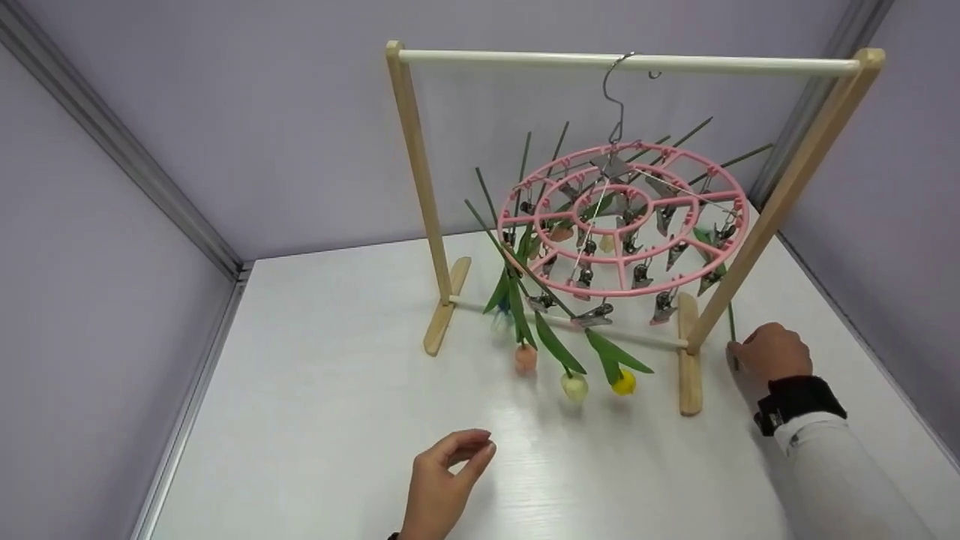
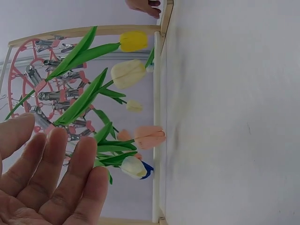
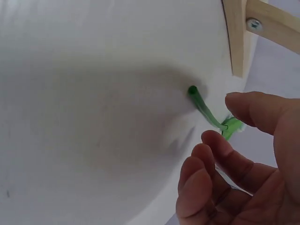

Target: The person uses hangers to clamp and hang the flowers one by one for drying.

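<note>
On the right side of the table, my right hand [image 1: 775, 352] is beside a green flower stem [image 3: 202, 107]. In the right wrist view, thumb and forefinger stand apart on either side of this stem, and its flower end is hidden. My left hand [image 1: 441, 480] hovers over the front of the table, fingers loosely bent, holding nothing. Beyond it, artificial tulips hang head down from the clips of a pink round hanger [image 1: 622, 292]. The nearest are a yellow tulip [image 1: 624, 382], a cream tulip [image 1: 574, 388] and a peach tulip [image 1: 526, 358].
A wooden rack with a white top bar [image 1: 510, 58] carries the hanger by its metal hook [image 1: 621, 105]. The rack's right foot [image 1: 690, 382] stands just left of my right hand. Several metal clips [image 1: 664, 307] dangle below the pink rings. Pale walls enclose the white table [image 1: 322, 420].
</note>
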Demonstrator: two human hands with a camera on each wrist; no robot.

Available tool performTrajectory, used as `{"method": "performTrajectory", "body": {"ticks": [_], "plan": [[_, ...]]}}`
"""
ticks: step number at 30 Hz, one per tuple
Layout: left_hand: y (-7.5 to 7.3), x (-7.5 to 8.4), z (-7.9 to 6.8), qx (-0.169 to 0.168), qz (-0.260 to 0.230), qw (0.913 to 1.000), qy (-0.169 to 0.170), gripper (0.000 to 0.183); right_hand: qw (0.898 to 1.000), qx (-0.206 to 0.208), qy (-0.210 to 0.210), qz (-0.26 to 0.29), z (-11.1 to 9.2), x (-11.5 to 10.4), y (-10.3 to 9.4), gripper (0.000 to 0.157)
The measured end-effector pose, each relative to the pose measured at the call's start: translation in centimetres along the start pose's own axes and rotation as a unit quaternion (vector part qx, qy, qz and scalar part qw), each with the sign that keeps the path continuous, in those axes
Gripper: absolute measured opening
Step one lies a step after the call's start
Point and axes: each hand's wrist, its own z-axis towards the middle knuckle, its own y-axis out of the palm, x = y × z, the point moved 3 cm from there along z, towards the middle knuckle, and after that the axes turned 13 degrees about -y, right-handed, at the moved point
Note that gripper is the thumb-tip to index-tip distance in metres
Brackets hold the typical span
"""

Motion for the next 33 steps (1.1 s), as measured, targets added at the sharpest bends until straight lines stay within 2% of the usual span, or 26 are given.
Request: {"method": "performTrajectory", "body": {"ticks": [4, 11, 16, 18, 20, 21, 23, 27, 30, 33], "plan": [[0.1, -0.2, -0.1, -0.002, 0.011, 0.9998, -0.019, 0.023, 0.999, -0.027, 0.019, -0.012, 0.7, 0.2, 0.3, 0.035], [0.4, -0.3, -0.2, -0.005, 0.010, 0.9999, -0.008, 0.022, 0.999, -0.013, 0.023, -0.027, 0.5, 0.6, -0.1, 0.034], [0.6, -0.4, 0.0, -0.007, 0.020, 0.9996, -0.019, 0.023, 0.997, 0.055, 0.025, -0.047, -0.7, 0.8, -1.3, 0.031], [0.7, -0.4, 0.0, -0.009, 0.020, 0.9996, -0.020, 0.023, 0.993, 0.103, 0.013, -0.048, -1.2, 0.8, -1.9, 0.030], [0.7, -0.4, 0.0, -0.012, 0.017, 0.9996, -0.017, 0.022, 0.985, 0.169, -0.007, -0.046, -1.9, 0.7, -2.6, 0.025], [0.8, -0.4, 0.0, -0.013, 0.016, 0.9997, -0.016, 0.022, 0.977, 0.206, -0.021, -0.042, -2.2, 0.5, -2.9, 0.022], [0.8, -0.3, 0.0, -0.015, 0.014, 0.9997, -0.012, 0.022, 0.956, 0.286, -0.053, -0.035, -3.0, 0.1, -3.6, 0.019], [0.9, -0.3, 0.0, -0.015, 0.013, 0.9998, -0.006, 0.022, 0.898, 0.429, -0.096, 0.009, -4.4, -1.3, -5.2, 0.017], [0.9, -0.3, 0.0, -0.014, 0.012, 0.9998, -0.004, 0.024, 0.855, 0.502, -0.121, 0.058, -5.2, -2.4, -6.4, 0.015], [1.0, -0.4, -0.1, -0.017, 0.009, 0.9998, -0.003, 0.025, 0.820, 0.546, -0.155, 0.077, -5.8, -3.7, -7.6, 0.015]]}}
